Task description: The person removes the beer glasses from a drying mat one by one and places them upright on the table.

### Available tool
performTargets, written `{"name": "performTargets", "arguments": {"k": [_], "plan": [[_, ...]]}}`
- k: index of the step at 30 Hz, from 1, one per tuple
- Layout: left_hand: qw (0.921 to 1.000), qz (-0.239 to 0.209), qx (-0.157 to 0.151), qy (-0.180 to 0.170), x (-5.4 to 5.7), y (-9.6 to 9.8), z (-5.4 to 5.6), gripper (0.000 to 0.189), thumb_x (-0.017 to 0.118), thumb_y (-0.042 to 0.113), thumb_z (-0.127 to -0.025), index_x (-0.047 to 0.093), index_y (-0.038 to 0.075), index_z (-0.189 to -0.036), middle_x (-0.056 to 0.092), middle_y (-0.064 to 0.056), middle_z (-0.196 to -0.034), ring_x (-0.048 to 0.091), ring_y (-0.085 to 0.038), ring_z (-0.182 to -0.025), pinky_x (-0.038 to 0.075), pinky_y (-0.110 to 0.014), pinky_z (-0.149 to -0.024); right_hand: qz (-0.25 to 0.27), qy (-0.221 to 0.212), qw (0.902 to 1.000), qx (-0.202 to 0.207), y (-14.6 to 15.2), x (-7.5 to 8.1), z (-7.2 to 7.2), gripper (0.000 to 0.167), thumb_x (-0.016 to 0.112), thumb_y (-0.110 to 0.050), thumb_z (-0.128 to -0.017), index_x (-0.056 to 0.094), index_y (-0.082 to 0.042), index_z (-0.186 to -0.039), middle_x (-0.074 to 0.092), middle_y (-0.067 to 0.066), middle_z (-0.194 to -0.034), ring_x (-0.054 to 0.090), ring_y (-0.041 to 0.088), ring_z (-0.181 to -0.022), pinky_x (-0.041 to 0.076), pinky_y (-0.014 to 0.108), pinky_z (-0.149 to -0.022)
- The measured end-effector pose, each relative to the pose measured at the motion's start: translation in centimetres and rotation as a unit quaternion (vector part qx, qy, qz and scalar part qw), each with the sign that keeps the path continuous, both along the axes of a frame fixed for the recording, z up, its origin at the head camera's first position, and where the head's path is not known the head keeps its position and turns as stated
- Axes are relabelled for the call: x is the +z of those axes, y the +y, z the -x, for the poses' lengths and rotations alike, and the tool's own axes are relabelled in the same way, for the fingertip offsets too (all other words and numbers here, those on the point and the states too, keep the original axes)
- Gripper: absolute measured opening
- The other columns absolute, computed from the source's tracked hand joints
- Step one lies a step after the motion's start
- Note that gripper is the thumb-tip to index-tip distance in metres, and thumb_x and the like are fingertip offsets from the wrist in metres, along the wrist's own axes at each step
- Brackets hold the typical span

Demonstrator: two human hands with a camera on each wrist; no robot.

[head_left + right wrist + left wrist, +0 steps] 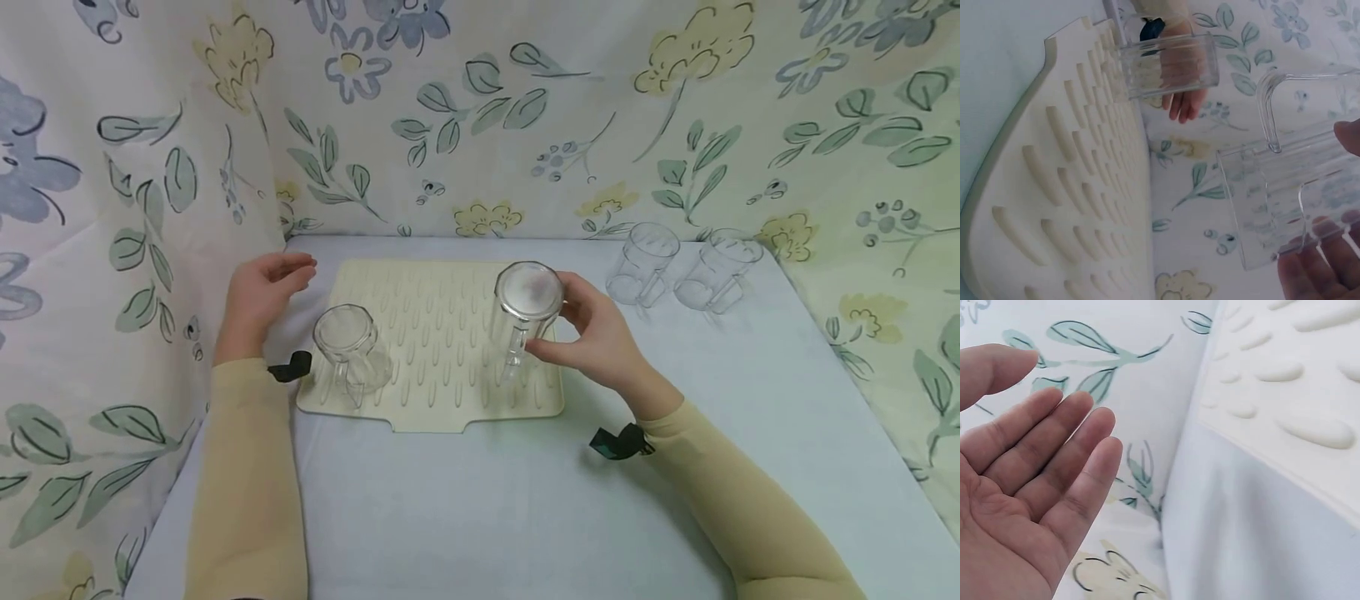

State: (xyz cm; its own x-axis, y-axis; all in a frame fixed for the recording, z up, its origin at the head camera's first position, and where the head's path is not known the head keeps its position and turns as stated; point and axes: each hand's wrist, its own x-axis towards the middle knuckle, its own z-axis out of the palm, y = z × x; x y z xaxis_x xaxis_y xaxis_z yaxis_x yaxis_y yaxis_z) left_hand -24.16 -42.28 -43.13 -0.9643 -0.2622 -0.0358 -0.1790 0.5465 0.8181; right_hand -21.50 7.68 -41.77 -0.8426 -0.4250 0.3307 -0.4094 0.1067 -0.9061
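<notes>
My right hand (600,337) grips a clear glass mug (529,292) by its sides, thumb near the handle. The mug is upside down, base facing up, over the right part of a cream ridged drying mat (450,400). In the right wrist view, the held mug's rim (1232,212) is apart from the mat. A second glass mug (347,333) stands on the mat's left end. Beyond the mat's left edge, my left hand (260,300) is raised, holding nothing; its fingers are extended in the left wrist view.
Two more clear mugs, one (643,265) beside the other (716,271), stand at the back right of the white-covered table (480,517). Floral curtains (480,125) enclose the table at the back and sides.
</notes>
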Motion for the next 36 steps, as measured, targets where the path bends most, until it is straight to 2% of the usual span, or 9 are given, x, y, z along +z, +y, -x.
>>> {"name": "performTargets", "arguments": {"k": [3,7,13,19,23,28,30,33,36], "plan": [[0.9997,-0.005,0.011,0.021,0.7,-0.3,-0.4,0.051,0.071,0.049,-0.109,0.072,0.02,-0.151,0.075,-0.001,-0.145,0.072,-0.005,-0.113,0.058,-0.026,-0.109,0.001,0.008,1.0,-0.001,0.2,0.3,-0.1,0.083,0.094,0.008,-0.078,0.061,-0.008,-0.152,0.067,0.003,-0.143,0.064,0.018,-0.131,0.053,0.025,-0.12],[0.9982,-0.012,0.027,0.053,1.6,-0.7,-0.9,0.047,0.073,0.048,-0.108,0.076,0.019,-0.145,0.078,0.011,-0.131,0.073,-0.002,-0.106,0.055,-0.014,-0.096,0.002,0.021,0.9998,-0.004,0.4,0.6,-0.1,0.083,0.095,0.008,-0.078,0.061,-0.008,-0.152,0.067,0.004,-0.144,0.064,0.018,-0.133,0.052,0.026,-0.121],[0.995,-0.001,0.054,0.084,3.5,0.0,-1.8,0.041,0.069,0.045,-0.11,0.079,0.021,-0.142,0.079,0.014,-0.126,0.072,-0.002,-0.104,0.053,-0.017,-0.095,-0.002,0.032,0.9994,-0.012,0.6,0.9,-0.2,0.082,0.095,0.006,-0.078,0.062,-0.009,-0.151,0.068,0.003,-0.146,0.063,0.017,-0.134,0.052,0.026,-0.121],[0.9929,0.019,0.069,0.096,5.5,1.0,-2.6,0.038,0.069,0.047,-0.11,0.08,0.026,-0.14,0.079,0.013,-0.129,0.067,-0.002,-0.114,0.052,-0.015,-0.093,0.006,0.039,0.9991,-0.019,0.9,1.6,-0.4,0.082,0.095,0.008,-0.077,0.063,-0.008,-0.151,0.068,0.003,-0.145,0.063,0.018,-0.133,0.052,0.026,-0.12],[0.988,0.025,0.057,0.141,6.9,2.0,-3.4,0.035,0.073,0.042,-0.108,0.083,0.022,-0.136,0.08,0.016,-0.124,0.067,0.001,-0.113,0.051,-0.012,-0.089,0.012,0.049,0.9984,-0.026,1.1,2.0,-0.7,0.084,0.095,0.009,-0.075,0.063,-0.006,-0.15,0.068,0.002,-0.144,0.063,0.018,-0.132,0.052,0.025,-0.12],[0.9778,0.025,0.038,0.205,8.6,3.5,-4.5,0.029,0.076,0.032,-0.107,0.085,0.018,-0.131,0.081,0.013,-0.123,0.072,0.002,-0.107,0.053,-0.008,-0.089,0.018,0.066,0.9972,-0.03,1.2,2.5,-1.0,0.085,0.096,0.011,-0.072,0.064,-0.005,-0.149,0.069,0.001,-0.143,0.065,0.018,-0.13,0.054,0.025,-0.118],[0.9752,0.017,0.031,0.219,9.3,4.2,-4.9,0.027,0.077,0.029,-0.107,0.085,0.017,-0.13,0.082,0.011,-0.124,0.073,0.001,-0.106,0.054,-0.008,-0.089,0.02,0.071,0.9968,-0.03,1.2,2.6,-1.1,0.085,0.097,0.012,-0.071,0.064,-0.005,-0.149,0.069,0.001,-0.144,0.066,0.018,-0.13,0.054,0.026,-0.119],[0.9705,0.012,0.007,0.241,10.1,5.5,-5.3,0.026,0.077,0.023,-0.106,0.084,0.014,-0.13,0.082,0.007,-0.127,0.074,-0.001,-0.109,0.056,-0.008,-0.093,0.02,0.082,0.996,-0.03,1.3,2.8,-1.2,0.086,0.098,0.011,-0.071,0.065,-0.007,-0.149,0.069,0.001,-0.146,0.066,0.019,-0.131,0.054,0.028,-0.12],[0.9615,0.012,-0.033,0.272,10.5,6.9,-5.5,0.026,0.076,0.017,-0.106,0.084,0.011,-0.13,0.082,0.001,-0.128,0.075,-0.004,-0.111,0.057,-0.011,-0.099,0.021,0.092,0.995,-0.032,1.3,2.9,-1.2,0.086,0.098,0.01,-0.071,0.066,-0.009,-0.149,0.069,0.001,-0.146,0.066,0.019,-0.132,0.054,0.029,-0.12]]}}
